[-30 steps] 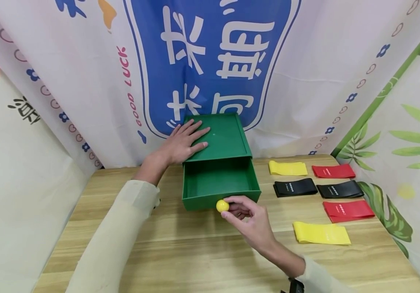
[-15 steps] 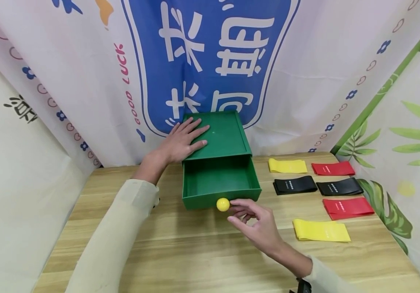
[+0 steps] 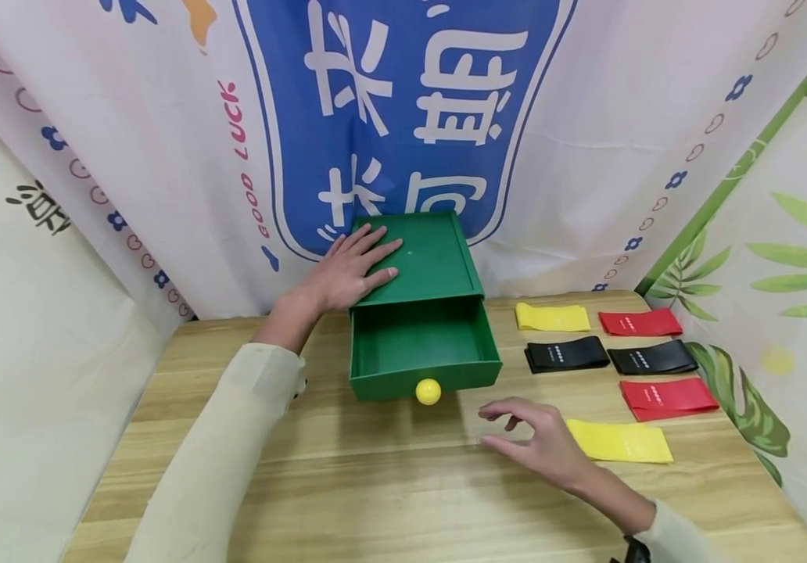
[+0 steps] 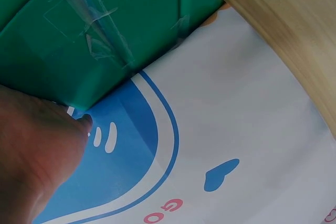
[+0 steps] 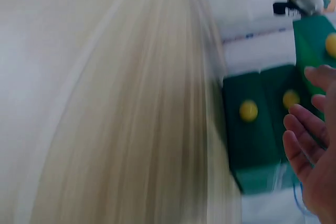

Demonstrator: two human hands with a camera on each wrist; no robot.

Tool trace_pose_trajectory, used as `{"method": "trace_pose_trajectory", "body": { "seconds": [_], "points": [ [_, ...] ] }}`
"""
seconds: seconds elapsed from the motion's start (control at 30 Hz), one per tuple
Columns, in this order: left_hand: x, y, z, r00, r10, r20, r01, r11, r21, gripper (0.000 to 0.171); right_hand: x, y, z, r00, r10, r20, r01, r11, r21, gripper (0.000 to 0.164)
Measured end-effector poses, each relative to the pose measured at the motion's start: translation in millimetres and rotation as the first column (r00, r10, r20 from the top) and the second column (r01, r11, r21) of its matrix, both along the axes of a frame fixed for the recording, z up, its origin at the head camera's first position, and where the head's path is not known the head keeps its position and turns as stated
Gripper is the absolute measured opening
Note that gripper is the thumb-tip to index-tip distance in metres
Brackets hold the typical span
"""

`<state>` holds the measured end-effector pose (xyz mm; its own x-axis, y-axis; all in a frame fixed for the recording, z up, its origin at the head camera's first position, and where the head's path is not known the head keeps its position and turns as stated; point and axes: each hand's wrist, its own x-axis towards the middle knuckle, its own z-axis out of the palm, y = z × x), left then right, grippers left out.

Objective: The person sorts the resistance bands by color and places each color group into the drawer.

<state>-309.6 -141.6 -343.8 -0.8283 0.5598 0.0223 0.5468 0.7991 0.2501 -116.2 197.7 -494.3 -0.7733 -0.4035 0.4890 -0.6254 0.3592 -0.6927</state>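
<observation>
The drawer juts partway out of the front of the green cabinet; it looks light, thin-walled and fairly stiff, probably smooth, so the round yellow knob on its face seems the best hold, pinched between thumb and fingertips. The left hand, reaching in from the cabinet's left, rests on its top with fingers spread. The right hand, to the cabinet's near right, is loosely curved, thumb and fingers parted, gripping nothing.
</observation>
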Motion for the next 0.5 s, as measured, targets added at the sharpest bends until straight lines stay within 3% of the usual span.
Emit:
{"method": "trace_pose_trajectory", "body": {
  "seconds": [0.3,0.5],
  "points": [
    [-0.6,0,-0.3,1.000,0.000,0.000,0.000,1.000,-0.006,0.067,-14.7,57,-5.1,0.998,0.033,-0.049,-0.022,0.976,0.216,0.046],
    [-0.2,-1,-0.7,1.000,0.006,0.002,-0.006,1.000,-0.009,0.067,-17.9,90,-4.6,1.000,0.003,0.017,-0.009,0.937,0.350,0.050]
  ]
}}
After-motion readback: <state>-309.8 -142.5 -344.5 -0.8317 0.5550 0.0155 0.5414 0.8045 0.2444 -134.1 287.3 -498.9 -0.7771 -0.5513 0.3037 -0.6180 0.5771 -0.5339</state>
